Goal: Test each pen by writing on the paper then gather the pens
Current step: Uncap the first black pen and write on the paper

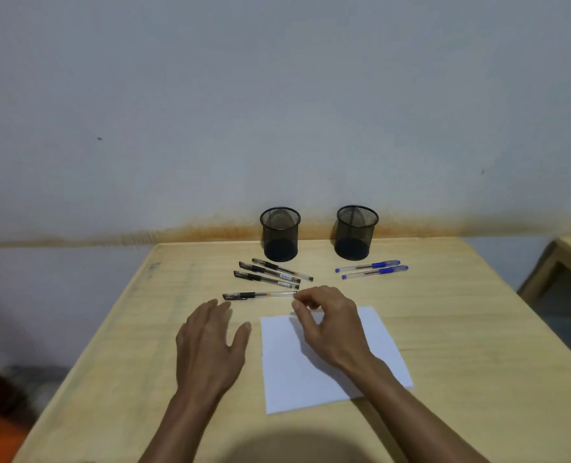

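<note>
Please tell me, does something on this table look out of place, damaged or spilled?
Nothing spilled or broken. One black pen lies apart from the other three black pens, with the right hand at its end. Both mesh cups stand upright, holding no pens. The paper sits slightly askew.

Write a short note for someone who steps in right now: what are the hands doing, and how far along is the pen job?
Left hand: open, flat beside the white paper sheet.
Right hand: fingertips at the end of the nearest black-capped clear pen; grip unclear.
Three more black-capped pens lie before the left black mesh cup; two blue-capped pens before the right mesh cup.
Done: nothing visible; paper looks blank.
Left: test all six, then gather them.
</note>
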`<state>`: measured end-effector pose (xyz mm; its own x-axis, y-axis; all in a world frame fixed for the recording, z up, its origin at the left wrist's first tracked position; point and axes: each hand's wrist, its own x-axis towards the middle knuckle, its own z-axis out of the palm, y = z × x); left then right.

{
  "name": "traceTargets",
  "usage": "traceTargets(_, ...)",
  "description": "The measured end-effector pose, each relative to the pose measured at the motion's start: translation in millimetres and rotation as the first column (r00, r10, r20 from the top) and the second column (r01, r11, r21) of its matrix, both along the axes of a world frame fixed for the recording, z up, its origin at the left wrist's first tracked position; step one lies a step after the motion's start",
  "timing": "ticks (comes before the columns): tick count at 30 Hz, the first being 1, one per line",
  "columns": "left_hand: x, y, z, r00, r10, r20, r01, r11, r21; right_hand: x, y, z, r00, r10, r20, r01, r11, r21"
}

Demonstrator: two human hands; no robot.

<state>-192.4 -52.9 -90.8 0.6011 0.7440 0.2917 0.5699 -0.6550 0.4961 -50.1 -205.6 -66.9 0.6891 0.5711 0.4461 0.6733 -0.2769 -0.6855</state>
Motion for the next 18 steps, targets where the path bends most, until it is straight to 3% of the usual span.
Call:
traceTargets(3, -3, 4, -10, 0.996, -0.010, -0.090, 0.014, 0.999, 0.044, 7, 31, 0, 0.999, 0.006, 0.039, 0.002, 0.983, -0.182)
traceTargets(10, -5, 10, -22, 0.996, -0.028, -0.089, 0.036, 0.995, 0.088, 22, 76, -12, 0.954, 0.047, 0.295, 0.110, 0.862, -0.495)
traceTargets(15, -5, 11, -23, 0.994, -0.023, -0.106, 0.032, 0.995, 0.090, 24, 82, -16, 0.953, 0.068, 0.294, 0.094, 0.860, -0.502)
traceTargets(18, -6, 11, -20, 0.999, -0.030, -0.039, 0.032, 0.999, 0.029, 18, 75, -4, 0.970, 0.054, 0.238, 0.061, 0.890, -0.452)
